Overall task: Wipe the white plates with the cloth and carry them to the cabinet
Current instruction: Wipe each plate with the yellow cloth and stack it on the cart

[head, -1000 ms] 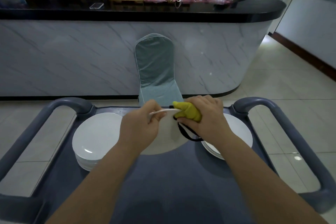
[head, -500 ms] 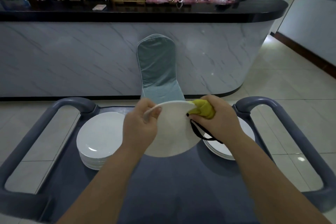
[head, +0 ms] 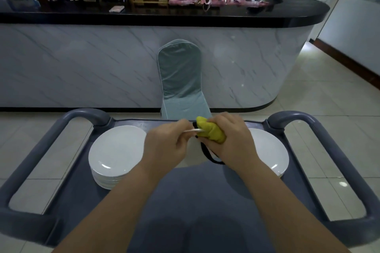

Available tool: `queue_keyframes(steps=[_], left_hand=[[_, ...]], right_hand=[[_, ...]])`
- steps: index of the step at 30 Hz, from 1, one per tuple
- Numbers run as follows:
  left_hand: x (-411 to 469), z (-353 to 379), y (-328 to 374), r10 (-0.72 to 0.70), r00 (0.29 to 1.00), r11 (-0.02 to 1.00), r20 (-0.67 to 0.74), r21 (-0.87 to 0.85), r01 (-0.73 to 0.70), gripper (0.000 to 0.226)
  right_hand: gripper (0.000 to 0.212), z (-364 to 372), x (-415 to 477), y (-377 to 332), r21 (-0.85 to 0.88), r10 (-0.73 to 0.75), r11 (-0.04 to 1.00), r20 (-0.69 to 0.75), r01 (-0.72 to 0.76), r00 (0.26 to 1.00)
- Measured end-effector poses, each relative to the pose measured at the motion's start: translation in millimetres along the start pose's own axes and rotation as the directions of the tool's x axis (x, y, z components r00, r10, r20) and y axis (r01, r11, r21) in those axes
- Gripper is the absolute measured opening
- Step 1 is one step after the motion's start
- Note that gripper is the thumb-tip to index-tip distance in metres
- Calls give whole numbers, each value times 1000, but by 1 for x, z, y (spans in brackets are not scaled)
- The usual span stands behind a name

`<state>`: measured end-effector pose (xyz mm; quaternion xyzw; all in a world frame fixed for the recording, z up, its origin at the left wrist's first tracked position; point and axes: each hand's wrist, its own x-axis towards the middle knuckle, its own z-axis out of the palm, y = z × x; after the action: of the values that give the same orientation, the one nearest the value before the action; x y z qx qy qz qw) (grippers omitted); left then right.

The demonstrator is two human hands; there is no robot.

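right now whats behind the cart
A covered chair stands behind the cart, in front of the marble counter. The cart's far edge covers the chair's base.

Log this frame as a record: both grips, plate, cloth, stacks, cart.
left grip: pinches the rim of the plate, held above the cart
right grip: holds the yellow cloth against the plate's edge
left stack: white plates on the cart
right stack: on the cart, partly hidden by the right arm
chair: beyond the cart, at the counter
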<state>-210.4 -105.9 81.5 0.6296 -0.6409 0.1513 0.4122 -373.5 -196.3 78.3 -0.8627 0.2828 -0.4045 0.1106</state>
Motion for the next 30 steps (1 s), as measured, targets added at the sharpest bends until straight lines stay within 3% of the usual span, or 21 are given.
queue_keyframes(steps=[2, 4, 6, 7, 11, 12, 14, 16, 18, 22, 24, 26, 28, 29, 30], left_hand=[[-4, -5, -6, -307, 949, 924, -69, -259, 280, 10], [-11, -5, -11, -639, 765, 669, -84, -553, 497, 8], [-19, 3, -15, -796, 605, 475, -37, -658, 584, 13], [-24, 7, -17, -806, 592, 469, -20, -631, 618, 15], [-31, 9, -33, -641, 760, 667, 104, -413, 619, 21], [-26, 6, -35, -544, 831, 767, 116, -332, 549, 25], [-7, 6, -32, -246, 958, 966, 150, -48, 256, 37], [11, 11, -18, 23, 986, 988, 167, 144, -48, 39], [26, 15, -5, 199, 971, 958, 132, 182, -221, 31], [48, 15, 0, 222, 975, 970, 30, 99, -224, 29], [53, 9, -4, 108, 994, 993, -24, 50, -106, 27], [51, 4, -10, -221, 969, 971, -109, -118, 208, 18], [39, 8, -15, -626, 770, 731, -124, -436, 524, 16], [29, 13, -16, -745, 657, 605, -112, -528, 596, 19], [17, 19, -17, -803, 590, 529, -84, -555, 642, 22]], right_hand=[[36, -11, 5, 9, 160, 184, 970, 8, -183, 983], [36, -20, -2, 22, 363, 461, 807, 105, -466, 881], [33, -14, -16, 31, 426, 546, 708, 175, -563, 820], [30, -9, -21, 30, 440, 555, 690, 188, -575, 810], [25, 0, -33, 25, 510, 547, 688, 104, -516, 831], [23, 1, -32, 25, 480, 521, 727, 79, -491, 850], [21, 0, -25, 25, 381, 439, 818, 68, -430, 896], [18, -2, -14, 22, 263, 326, 903, 93, -339, 941], [20, -5, 0, 18, 140, 186, 970, 98, -198, 978], [30, -18, 23, 13, 110, 61, 992, 36, -65, 997], [31, -23, 29, 14, 183, 131, 975, 8, -130, 991], [26, -27, 26, 19, 280, 305, 912, 28, -301, 952], [30, -24, 13, 27, 389, 466, 804, 60, -450, 883], [30, -21, 5, 31, 427, 510, 760, 76, -490, 857], [30, -17, -3, 34, 441, 523, 742, 90, -505, 848]])
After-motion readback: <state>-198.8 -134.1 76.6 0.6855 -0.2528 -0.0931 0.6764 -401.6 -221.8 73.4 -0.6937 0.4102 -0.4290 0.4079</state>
